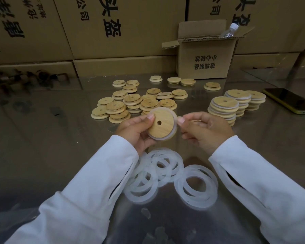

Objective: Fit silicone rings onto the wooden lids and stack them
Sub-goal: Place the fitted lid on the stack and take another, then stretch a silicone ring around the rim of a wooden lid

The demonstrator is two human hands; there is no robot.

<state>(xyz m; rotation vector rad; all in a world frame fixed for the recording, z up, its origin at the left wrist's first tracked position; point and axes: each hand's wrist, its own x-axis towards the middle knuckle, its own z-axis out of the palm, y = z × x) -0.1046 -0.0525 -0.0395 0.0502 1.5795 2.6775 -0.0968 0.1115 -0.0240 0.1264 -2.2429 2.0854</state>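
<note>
My left hand (136, 131) grips a round wooden lid (163, 125) with a small centre hole, held tilted above the metal table. A translucent silicone ring (175, 118) sits around the lid's edge, and my right hand (202, 129) pinches that ring at the lid's right side. Several loose silicone rings (165, 175) lie on the table just below my hands. A heap of bare wooden lids (137, 103) lies beyond my hands. To the right stand two stacks of ringed lids (224, 110), with a third lower stack behind them.
An open cardboard box (206, 57) holding a plastic bottle (230, 30) stands at the back. Large cartons (95, 27) wall off the far side. A dark phone (292, 101) lies at the right. The shiny metal table (42, 138) stretches left.
</note>
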